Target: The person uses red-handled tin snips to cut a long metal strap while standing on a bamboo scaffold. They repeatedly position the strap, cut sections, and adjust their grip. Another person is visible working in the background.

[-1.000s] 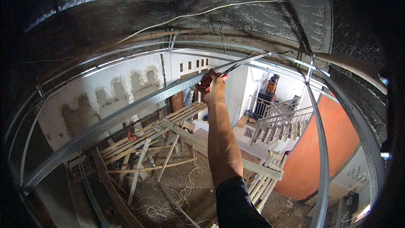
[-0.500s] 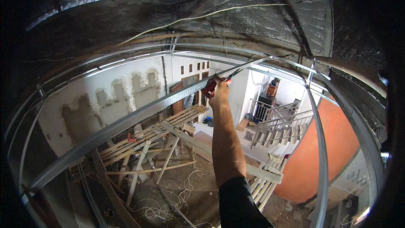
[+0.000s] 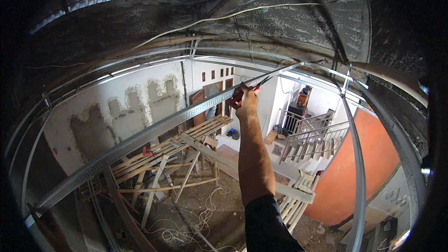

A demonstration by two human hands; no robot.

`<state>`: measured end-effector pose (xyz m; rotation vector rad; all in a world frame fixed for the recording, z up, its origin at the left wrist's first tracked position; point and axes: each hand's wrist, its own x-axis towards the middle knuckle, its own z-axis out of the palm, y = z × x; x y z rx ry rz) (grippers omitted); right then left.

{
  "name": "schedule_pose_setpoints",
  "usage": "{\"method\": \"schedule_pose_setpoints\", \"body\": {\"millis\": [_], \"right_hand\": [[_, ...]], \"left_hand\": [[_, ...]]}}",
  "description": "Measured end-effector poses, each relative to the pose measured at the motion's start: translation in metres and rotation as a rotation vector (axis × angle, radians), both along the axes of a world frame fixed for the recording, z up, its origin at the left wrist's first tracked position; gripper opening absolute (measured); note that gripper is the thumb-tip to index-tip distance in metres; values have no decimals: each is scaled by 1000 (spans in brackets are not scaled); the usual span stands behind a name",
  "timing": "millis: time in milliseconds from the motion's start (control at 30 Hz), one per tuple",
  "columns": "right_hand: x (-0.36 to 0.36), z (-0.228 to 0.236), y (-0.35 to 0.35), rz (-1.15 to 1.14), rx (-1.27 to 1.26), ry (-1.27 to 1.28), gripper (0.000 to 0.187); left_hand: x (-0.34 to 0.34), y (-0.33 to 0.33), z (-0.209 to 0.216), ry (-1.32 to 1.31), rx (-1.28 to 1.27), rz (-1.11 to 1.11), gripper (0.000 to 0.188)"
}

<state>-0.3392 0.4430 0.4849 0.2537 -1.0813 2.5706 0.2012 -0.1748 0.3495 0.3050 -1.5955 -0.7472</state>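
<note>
My right hand [image 3: 246, 100], at the end of an outstretched arm, is closed around the red handles of a pair of tin snips [image 3: 255, 89]. Their dark blades point up and to the right, just beside a long silver metal channel [image 3: 154, 129] with a perforated side. That channel runs slantwise from the lower left to the upper middle. In deep shadow at the lower left, my left hand [image 3: 36, 215] is at the channel's near end and looks closed on it; its fingers show only dimly.
A frame of thin metal profiles [image 3: 358, 158] curves around the opening. Below are a wood and bamboo scaffold [image 3: 163, 158], tangled pale cable [image 3: 203, 217] on the dirt floor, a railed staircase [image 3: 312, 144] and an orange wall [image 3: 357, 172]. A loose cable [image 3: 205, 20] crosses the rough wall above.
My right hand and the tin snips have shifted slightly right, and the blades show more clearly against the white wall. The view has also shifted a little.
</note>
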Motion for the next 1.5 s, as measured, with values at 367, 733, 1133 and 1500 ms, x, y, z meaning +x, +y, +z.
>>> {"method": "schedule_pose_setpoints", "body": {"millis": [367,733,1133,1500], "right_hand": [[12,7,-4,-55,-19,-28,14],[6,-1,-2,-71,11,-29,17],[-7,-9,-2,-104,19,-35,20],[-2,-6,-2,-143,-8,-8,21]], "left_hand": [[-14,69,36,856,830,-803,56],[-8,20,26,682,978,-726,55],[-9,-11,-16,550,573,-550,56],[-6,-24,-18,525,538,-471,61]]}}
